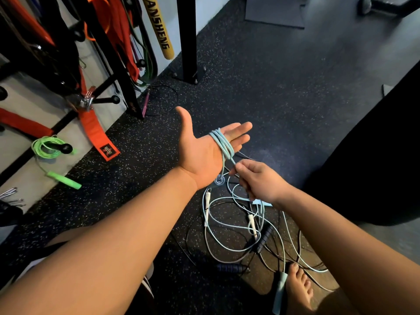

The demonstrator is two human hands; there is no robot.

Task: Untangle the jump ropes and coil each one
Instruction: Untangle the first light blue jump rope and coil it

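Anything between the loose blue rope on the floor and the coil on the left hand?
Yes. Below the right hand, the blue rope lies crossed with a white-handled rope and a dark-handled rope. Between that grip and the coil on the left hand, nothing.

Speckled rubber floor (272,87): tangled pale-blue and black jump ropes (207,208), bare foot (297,289), grey mat (275,12).

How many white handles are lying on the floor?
2. One white handle lies below the left hand; the other white handle lies below the right hand. More may be hidden.
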